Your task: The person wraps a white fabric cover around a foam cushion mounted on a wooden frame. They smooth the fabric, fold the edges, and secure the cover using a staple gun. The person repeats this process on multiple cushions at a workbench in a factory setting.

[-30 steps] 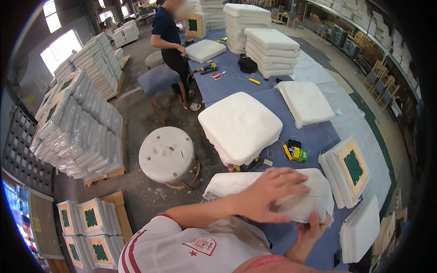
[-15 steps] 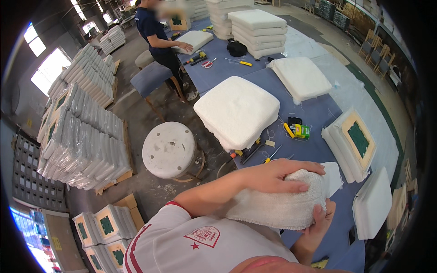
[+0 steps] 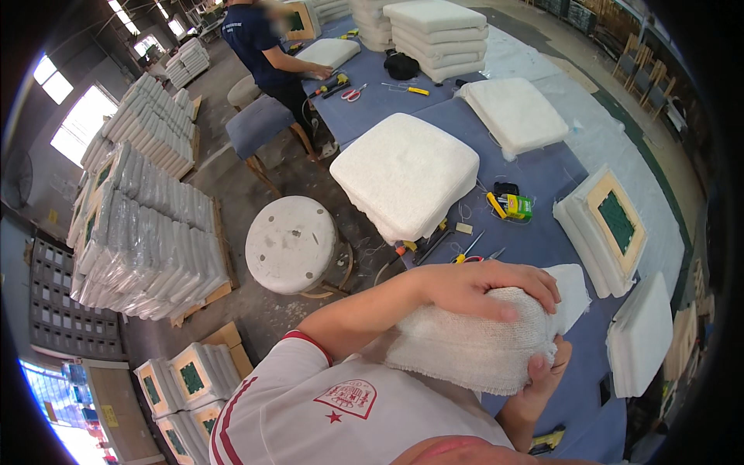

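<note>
I hold a cushion covered in white woven fabric [image 3: 457,349] against my chest, its frayed edge hanging toward me. My left hand [image 3: 496,291] lies bent over its top, fingers wrapped round the far corner. My right hand [image 3: 542,376] grips the same corner from the near side, thumb on the fabric; its fingers are partly hidden. A white flap of cloth [image 3: 570,294] sticks out beyond the corner. Just past my left hand lie scissors [image 3: 474,258] and a yellow-handled screwdriver [image 3: 463,256] on the blue table [image 3: 542,256].
A large white cushion [image 3: 407,174] sits on the table ahead. Framed cushions [image 3: 601,229] lean at the right, near a yellow-green box [image 3: 515,207]. A round stool [image 3: 291,244] stands left. A co-worker [image 3: 260,50] stands at the far end beside stacked cushions [image 3: 438,39].
My left fingers have shifted slightly over the cushion's corner, and the scissors show more. The view has tilted a little. Both hands keep their hold.
</note>
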`<action>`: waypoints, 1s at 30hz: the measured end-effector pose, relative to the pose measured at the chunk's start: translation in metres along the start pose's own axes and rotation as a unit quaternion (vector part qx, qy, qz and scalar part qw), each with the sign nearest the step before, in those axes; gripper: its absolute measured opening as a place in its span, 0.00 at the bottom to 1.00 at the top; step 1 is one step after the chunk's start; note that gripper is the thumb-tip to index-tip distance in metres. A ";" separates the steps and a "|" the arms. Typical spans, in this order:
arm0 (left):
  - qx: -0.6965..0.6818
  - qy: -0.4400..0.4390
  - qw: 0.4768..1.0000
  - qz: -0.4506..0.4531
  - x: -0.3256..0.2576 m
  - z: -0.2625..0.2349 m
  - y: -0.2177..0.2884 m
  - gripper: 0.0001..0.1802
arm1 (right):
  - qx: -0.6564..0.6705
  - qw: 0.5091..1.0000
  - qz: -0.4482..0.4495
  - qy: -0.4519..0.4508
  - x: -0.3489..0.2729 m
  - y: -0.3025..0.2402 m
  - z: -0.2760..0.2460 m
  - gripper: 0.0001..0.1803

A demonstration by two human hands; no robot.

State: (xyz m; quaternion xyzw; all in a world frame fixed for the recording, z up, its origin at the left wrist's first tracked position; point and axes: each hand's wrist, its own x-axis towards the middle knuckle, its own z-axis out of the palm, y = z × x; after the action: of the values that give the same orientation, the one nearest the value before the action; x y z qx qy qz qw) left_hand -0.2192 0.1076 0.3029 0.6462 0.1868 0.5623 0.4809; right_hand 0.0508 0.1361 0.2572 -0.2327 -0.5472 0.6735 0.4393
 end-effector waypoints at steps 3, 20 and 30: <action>-0.012 -0.041 0.999 0.003 0.003 -0.015 -0.002 0.23 | -0.006 1.000 0.016 0.022 -0.001 -0.018 0.030 0.30; 0.085 0.004 0.996 -0.004 -0.002 -0.006 0.006 0.34 | 0.031 0.999 -0.010 -0.027 0.012 -0.001 0.023 0.26; 0.280 0.333 0.871 -0.229 -0.032 -0.018 0.037 0.32 | 0.066 0.995 0.064 -0.032 0.067 0.018 0.074 0.17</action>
State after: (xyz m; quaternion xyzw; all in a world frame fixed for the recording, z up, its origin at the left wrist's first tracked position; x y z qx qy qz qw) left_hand -0.2558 0.0724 0.3146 0.4676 0.6284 0.5424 0.3039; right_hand -0.0483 0.1532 0.2738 -0.2161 -0.4992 0.7421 0.3916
